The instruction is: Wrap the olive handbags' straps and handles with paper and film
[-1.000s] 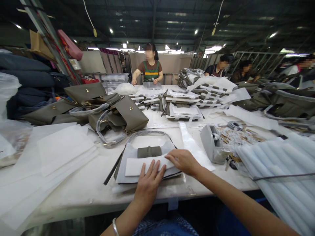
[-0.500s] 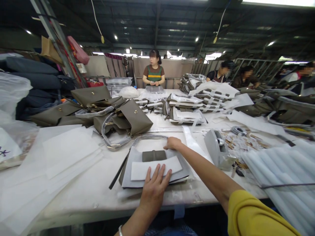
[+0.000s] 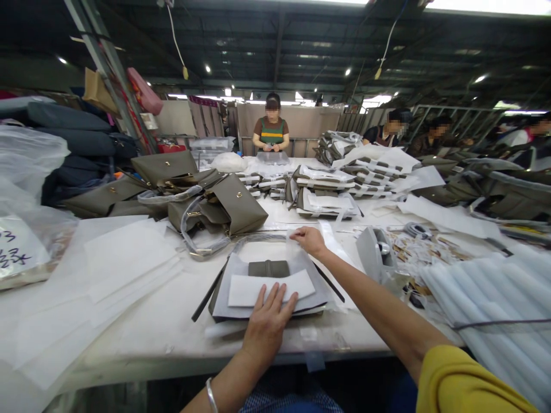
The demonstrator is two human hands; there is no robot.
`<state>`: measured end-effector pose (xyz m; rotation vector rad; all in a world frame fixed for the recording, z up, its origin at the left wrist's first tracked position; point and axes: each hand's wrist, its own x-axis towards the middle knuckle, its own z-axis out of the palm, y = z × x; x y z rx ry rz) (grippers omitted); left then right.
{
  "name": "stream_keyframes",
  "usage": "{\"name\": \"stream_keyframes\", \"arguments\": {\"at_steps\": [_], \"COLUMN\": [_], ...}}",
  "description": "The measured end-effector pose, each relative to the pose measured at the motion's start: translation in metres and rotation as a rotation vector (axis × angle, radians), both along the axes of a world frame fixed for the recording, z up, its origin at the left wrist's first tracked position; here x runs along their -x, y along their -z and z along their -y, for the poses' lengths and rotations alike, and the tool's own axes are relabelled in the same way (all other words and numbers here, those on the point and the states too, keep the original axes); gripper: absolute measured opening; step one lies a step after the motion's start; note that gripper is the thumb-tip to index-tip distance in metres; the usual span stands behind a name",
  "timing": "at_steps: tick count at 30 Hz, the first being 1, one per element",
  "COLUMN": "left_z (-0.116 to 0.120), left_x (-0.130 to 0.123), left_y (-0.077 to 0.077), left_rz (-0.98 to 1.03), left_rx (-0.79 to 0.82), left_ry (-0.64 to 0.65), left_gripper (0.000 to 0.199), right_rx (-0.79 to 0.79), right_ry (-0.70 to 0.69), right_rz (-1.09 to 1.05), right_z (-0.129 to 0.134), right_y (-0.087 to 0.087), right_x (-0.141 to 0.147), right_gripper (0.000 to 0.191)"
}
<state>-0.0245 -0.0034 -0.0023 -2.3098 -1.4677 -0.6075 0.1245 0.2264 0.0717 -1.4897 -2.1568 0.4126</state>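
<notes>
A grey-green handbag (image 3: 217, 304) lies flat in front of me, covered by a pale sheet and a strip of white foam (image 3: 241, 292). My left hand (image 3: 269, 321) rests on the foam with its fingers spread. At the bag's far side, my right hand (image 3: 309, 241) pinches clear plastic wrap at the right end of the handle (image 3: 258, 236). A small olive roll-shaped piece (image 3: 269, 268) sits between the foam and the handle. Dark strap ends stick out on both sides, the right one (image 3: 330, 283) beneath my right forearm.
Unpacked handbags (image 3: 232, 203) lie behind to the left, near white paper sheets (image 3: 124, 258). A tape dispenser (image 3: 374, 252) stands to the right, beside rolled foam (image 3: 486, 298). Stacked wrapped bags (image 3: 327, 195) lie farther back. A co-worker (image 3: 271, 129) stands across the table.
My right hand has risen slightly and shifted away from the bag, drawing up clear plastic at the handle. The right strap end now shows. My left hand stays on the foam.
</notes>
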Motion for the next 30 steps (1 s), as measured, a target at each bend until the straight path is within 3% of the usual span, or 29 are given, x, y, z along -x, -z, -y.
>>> {"name": "stream_keyframes", "arguments": {"at_steps": [4, 8, 13, 17, 23, 27, 30], "left_z": [-0.002, -0.003, -0.002, -0.001, 0.001, 0.003, 0.003], "left_x": [0.0, 0.0, -0.003, -0.007, -0.01, -0.011, -0.011], "left_y": [-0.003, -0.005, -0.007, -0.006, -0.009, -0.014, -0.014], "left_rz": [-0.007, -0.003, 0.046, 0.099, 0.128, 0.081, 0.047], "left_rx": [0.043, 0.087, 0.083, 0.089, 0.129, 0.148, 0.143], "left_ry": [0.011, 0.022, 0.009, -0.01, -0.049, -0.063, -0.044], "left_gripper": [0.051, 0.057, 0.056, 0.044, 0.051, 0.067, 0.068], "right_rx": [-0.115, -0.174, -0.317, -0.453, -0.501, -0.438, -0.394], "right_ry": [-0.055, -0.208, -0.462, -0.602, -0.616, -0.647, -0.675], "right_rz": [-0.06, -0.086, 0.023, 0.133, 0.167, 0.19, 0.197], "right_z": [0.014, 0.054, 0.112, 0.14, 0.153, 0.151, 0.147], "right_y": [-0.02, -0.03, -0.012, 0.008, 0.019, 0.016, 0.009], "right_x": [-0.004, -0.02, -0.046, -0.057, -0.062, -0.065, -0.066], "right_gripper": [0.016, 0.013, 0.03, 0.033, 0.038, 0.033, 0.027]}}
